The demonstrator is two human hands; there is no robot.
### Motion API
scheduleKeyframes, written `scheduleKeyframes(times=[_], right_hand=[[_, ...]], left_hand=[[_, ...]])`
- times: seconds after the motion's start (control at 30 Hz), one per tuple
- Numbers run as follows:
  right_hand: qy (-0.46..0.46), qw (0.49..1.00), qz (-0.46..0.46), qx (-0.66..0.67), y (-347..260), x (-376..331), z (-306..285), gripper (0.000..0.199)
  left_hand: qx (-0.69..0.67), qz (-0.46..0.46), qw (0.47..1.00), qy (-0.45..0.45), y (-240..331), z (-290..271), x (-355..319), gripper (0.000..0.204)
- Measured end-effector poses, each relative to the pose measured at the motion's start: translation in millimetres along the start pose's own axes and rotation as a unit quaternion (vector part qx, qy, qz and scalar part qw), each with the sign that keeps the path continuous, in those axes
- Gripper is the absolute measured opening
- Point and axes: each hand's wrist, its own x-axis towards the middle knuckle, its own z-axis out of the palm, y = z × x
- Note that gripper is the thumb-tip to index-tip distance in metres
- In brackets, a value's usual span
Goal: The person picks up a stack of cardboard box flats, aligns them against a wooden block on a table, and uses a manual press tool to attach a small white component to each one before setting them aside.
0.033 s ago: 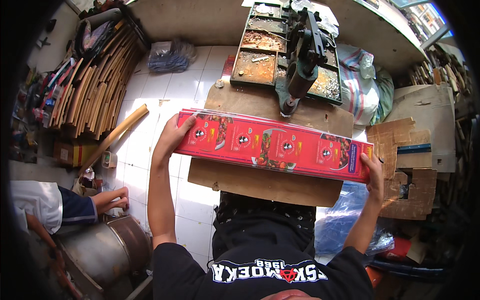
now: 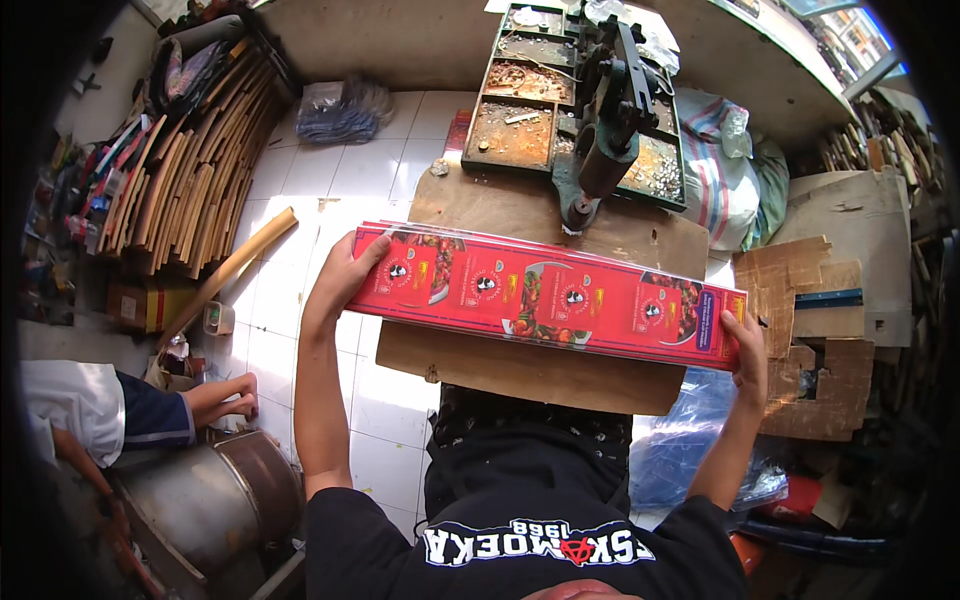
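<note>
Both my hands hold a long stack of red printed sheets (image 2: 550,300) with pictures of food on them. My left hand (image 2: 348,270) grips the stack's left end, thumb on top and fingers underneath. At the other end, my right hand (image 2: 745,352) closes round the short edge, its thumb near a purple panel. The stack lies across a brown board (image 2: 530,360), sloping down to the right. Along its far edge the sheets are slightly fanned. Just beyond stands a dark green hand press (image 2: 607,160), its lower tip close to the sheets.
Behind the press sits a compartmented metal tray (image 2: 510,135) with scraps. Cardboard pieces (image 2: 820,380) and clear plastic sheets (image 2: 690,440) lie to the right. At left are stacked boards (image 2: 190,160), a cardboard tube (image 2: 230,275), a metal drum (image 2: 215,510) and another person (image 2: 80,400).
The stack has shifted very slightly toward me, and its sheets look a little more fanned along the far edge. Both hands keep their grip.
</note>
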Motion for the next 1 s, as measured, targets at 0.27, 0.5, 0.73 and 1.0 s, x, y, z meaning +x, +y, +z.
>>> scheduleKeyframes(times=[0.27, 0.5, 0.73, 1.0], right_hand=[[0.041, 0.999, -0.022, 0.017, 13.3, -8.9, -0.9, 0.048], [0.072, 0.995, -0.061, 0.009, 15.6, -4.6, 3.9, 0.057], [0.05, 0.996, -0.068, 0.018, -17.4, -36.0, -21.8, 0.056], [-0.034, 0.995, -0.091, -0.036, -78.7, -29.5, -66.9, 0.052]], left_hand=[[-0.053, -0.002, 0.998, -0.025, 11.2, 4.1, 2.1, 0.049], [-0.073, 0.013, 0.997, -0.007, -0.3, -8.1, -12.7, 0.046], [-0.061, 0.112, 0.991, 0.038, 43.8, 6.0, -62.3, 0.054], [-0.29, 0.059, 0.951, -0.09, -0.4, 29.0, -124.1, 0.085]])
